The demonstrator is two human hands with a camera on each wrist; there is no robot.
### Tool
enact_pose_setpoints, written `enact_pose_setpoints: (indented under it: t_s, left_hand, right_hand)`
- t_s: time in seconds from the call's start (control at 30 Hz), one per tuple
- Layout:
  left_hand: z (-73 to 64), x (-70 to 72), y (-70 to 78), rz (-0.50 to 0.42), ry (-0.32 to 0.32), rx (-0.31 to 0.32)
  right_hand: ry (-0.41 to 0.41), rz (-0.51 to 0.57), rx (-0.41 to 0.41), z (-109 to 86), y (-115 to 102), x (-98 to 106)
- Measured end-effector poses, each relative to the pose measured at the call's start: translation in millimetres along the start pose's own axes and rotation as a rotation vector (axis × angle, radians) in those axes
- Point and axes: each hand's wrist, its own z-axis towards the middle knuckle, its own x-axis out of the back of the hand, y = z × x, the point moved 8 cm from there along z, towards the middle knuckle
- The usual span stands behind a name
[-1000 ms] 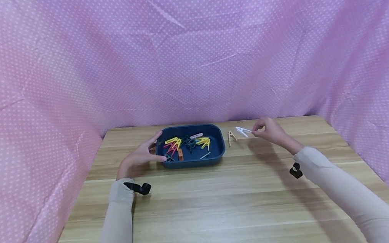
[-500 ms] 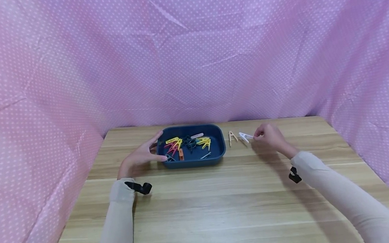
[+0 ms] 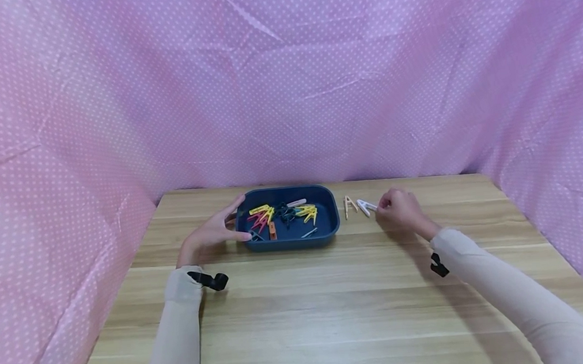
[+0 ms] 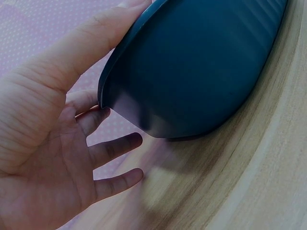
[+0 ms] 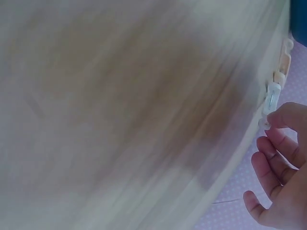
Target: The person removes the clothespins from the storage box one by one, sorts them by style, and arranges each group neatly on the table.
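Note:
A dark blue plastic box [image 3: 292, 244] stands on the table, holding several clothespins. My left hand [image 3: 211, 230] spans its left end, thumb near the front corner and fingers at the back corner. In the left wrist view the thumb and forefinger hold the box's rim [image 4: 109, 72], while the other fingers stick out beside it. To the right of the box, my right hand [image 3: 403, 211] pinches one leg of a white clothespin [image 3: 363, 207]. That clothespin lies close over the table, beside a beige clothespin [image 3: 347, 207]. In the right wrist view thumb and forefinger meet at the white clothespin's end [image 5: 265, 123].
Inside the box are yellow clothespins [image 3: 308, 211], red ones [image 3: 259, 220], an orange one [image 3: 272, 230] and dark green ones [image 3: 285, 213]. The wooden table [image 3: 302, 308] reaches back to a pink dotted cloth [image 3: 283, 90].
My right hand has lowered the white clothespin to the table, then shifted it slightly left toward the beige one. My left hand keeps its place on the box.

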Motion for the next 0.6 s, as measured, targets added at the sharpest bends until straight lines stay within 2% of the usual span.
enact_pose_setpoints:
  t_s: [0.13, 0.3, 0.6]
  left_hand:
    - [1.0, -1.7, -1.1, 0.001, -0.004, -0.005]
    - [-0.3, -1.4, -1.6, -0.021, 0.002, 0.016]
    - [-1.5, -0.7, -0.8, -0.01, -0.005, 0.005]
  right_hand:
    - [-0.03, 0.013, -0.002, -3.6, 1.5, -2.0]
    - [-0.045, -0.003, 0.044, -8.5, 1.1, -3.3]
    - [-0.053, -0.06, 0.131, -14.3, -12.8, -4.8]
